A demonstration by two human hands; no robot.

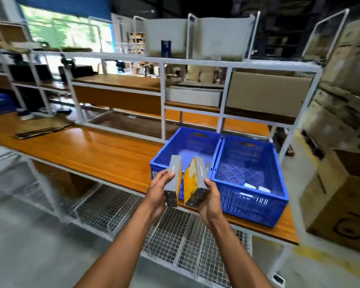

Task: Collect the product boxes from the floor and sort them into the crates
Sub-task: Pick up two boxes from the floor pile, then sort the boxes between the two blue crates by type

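Lower centre of frame: left hand fingers grip a grey-and-yellow product box, right hand fingers grip its twin. Both upright, long axes pointing away. Left blue plastic crate directly beyond on wooden desk; right blue crate beside right hand.

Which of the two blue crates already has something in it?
The right blue crate: small white items lie on its floor near the front wall. The left blue crate shows only a bare bottom, though the held boxes hide part of it.
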